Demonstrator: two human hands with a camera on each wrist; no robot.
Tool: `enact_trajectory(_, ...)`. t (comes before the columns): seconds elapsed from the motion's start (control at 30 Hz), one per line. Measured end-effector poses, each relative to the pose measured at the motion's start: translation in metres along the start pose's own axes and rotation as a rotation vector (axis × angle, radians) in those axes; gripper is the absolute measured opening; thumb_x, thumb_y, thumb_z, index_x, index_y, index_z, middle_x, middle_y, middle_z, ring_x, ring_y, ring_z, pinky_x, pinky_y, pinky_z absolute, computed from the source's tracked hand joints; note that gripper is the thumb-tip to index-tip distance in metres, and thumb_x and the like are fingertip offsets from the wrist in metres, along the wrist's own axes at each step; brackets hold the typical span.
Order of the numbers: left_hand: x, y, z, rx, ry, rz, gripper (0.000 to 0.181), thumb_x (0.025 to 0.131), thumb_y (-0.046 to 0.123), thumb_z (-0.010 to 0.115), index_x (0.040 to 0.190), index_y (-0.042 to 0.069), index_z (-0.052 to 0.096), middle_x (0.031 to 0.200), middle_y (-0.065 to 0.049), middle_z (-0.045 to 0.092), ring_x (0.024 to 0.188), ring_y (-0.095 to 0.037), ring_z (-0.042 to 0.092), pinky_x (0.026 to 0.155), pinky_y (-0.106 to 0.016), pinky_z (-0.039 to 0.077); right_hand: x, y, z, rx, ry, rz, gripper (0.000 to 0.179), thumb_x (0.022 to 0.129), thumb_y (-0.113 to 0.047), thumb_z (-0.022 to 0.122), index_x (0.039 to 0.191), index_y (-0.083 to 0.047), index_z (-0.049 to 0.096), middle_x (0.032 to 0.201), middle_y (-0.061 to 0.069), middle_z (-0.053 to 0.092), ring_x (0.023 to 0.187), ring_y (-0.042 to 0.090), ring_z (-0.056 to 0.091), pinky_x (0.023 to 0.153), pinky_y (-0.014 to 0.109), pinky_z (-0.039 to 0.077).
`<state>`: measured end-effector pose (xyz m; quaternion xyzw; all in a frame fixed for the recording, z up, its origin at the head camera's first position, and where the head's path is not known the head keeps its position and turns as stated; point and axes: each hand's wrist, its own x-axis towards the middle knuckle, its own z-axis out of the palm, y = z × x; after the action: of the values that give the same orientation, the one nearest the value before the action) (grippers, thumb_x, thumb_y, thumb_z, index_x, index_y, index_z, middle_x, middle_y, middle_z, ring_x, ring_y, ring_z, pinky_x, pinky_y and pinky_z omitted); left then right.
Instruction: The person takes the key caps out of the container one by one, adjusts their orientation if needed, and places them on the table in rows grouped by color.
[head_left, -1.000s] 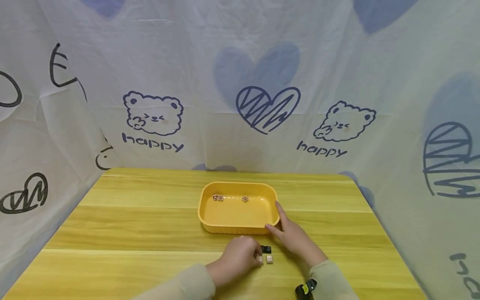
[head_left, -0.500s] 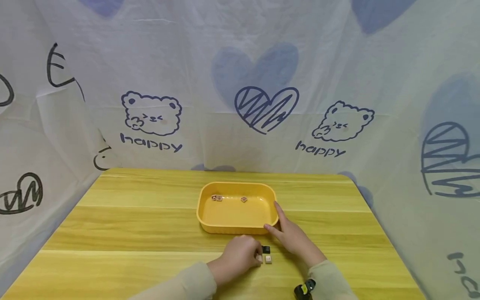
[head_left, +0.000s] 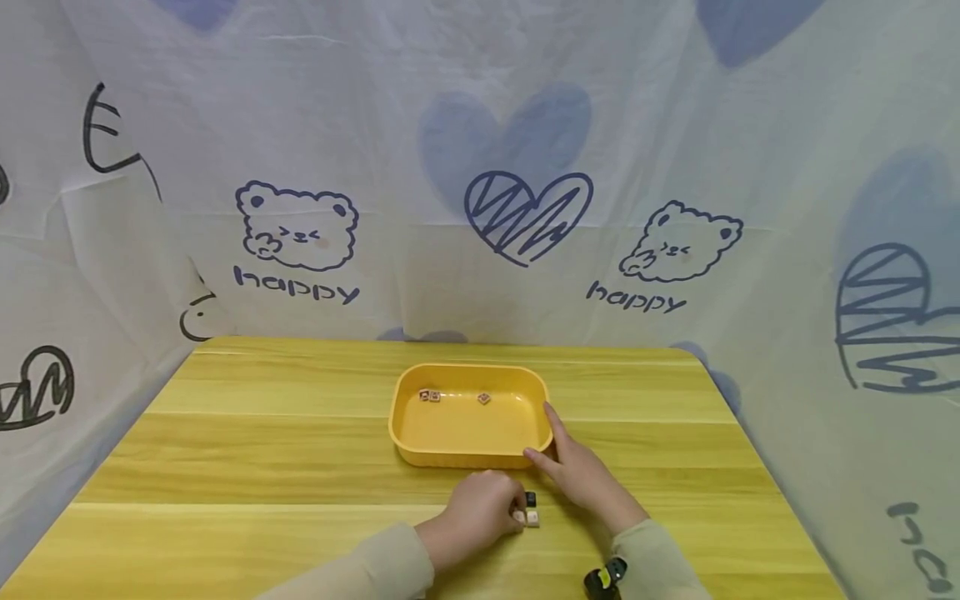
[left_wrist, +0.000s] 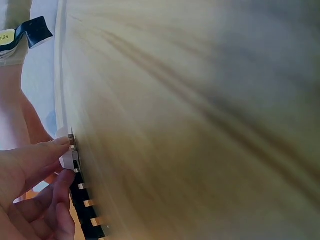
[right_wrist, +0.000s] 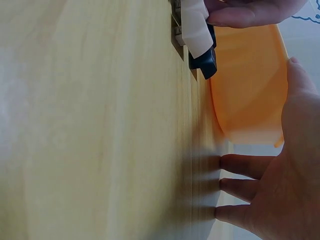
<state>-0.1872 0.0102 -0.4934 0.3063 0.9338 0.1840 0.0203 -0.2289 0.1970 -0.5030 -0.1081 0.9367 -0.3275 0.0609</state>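
My left hand pinches a white keycap low over the table, with thumb and curled fingers at its sides. Right against it sits a second white keycap, and just behind is a black keycap. A row of black keycaps runs beside the fingers in the left wrist view, mostly hidden by the hand in the head view. My right hand touches the right end of a yellow tray, its thumb at the rim. In the right wrist view its other fingers reach straight down toward the table.
Inside the tray, near its back wall, lie two small patterned pinkish cubes side by side and a third cube apart. A patterned cloth hangs behind the wooden table. A black strap circles the right wrist.
My left hand has slid the pinched white keycap slightly right, closing the gap to the other white keycap. The right hand has stayed at the tray; the head view has shifted slightly.
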Motion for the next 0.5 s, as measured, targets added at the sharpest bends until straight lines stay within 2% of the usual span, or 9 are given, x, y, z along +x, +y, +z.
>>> enact_trajectory(0.3, -0.001, 0.0, -0.004, -0.024, 0.004, 0.021, 0.016, 0.07, 0.021, 0.086, 0.083, 0.021, 0.076, 0.075, 0.016, 0.064, 0.066, 0.0, 0.055, 0.063, -0.022, 0.048, 0.0, -0.002, -0.001, 0.005, -0.002, -0.001, 0.086, 0.095, -0.057, 0.051, 0.158, -0.021, 0.005, 0.145, 0.024, 0.043, 0.121, 0.043, 0.051, 0.102, 0.056, 0.037)
enact_trajectory(0.5, -0.007, -0.004, -0.026, -0.072, 0.036, 0.064, 0.017, 0.075, 0.026, 0.085, 0.088, 0.018, 0.077, 0.076, 0.014, 0.066, 0.066, 0.002, 0.054, 0.063, -0.02, 0.047, -0.001, -0.002, -0.001, 0.002, -0.002, 0.003, 0.087, 0.094, -0.059, 0.05, 0.158, -0.02, 0.006, 0.145, 0.022, 0.043, 0.122, 0.041, 0.051, 0.102, 0.055, 0.037)
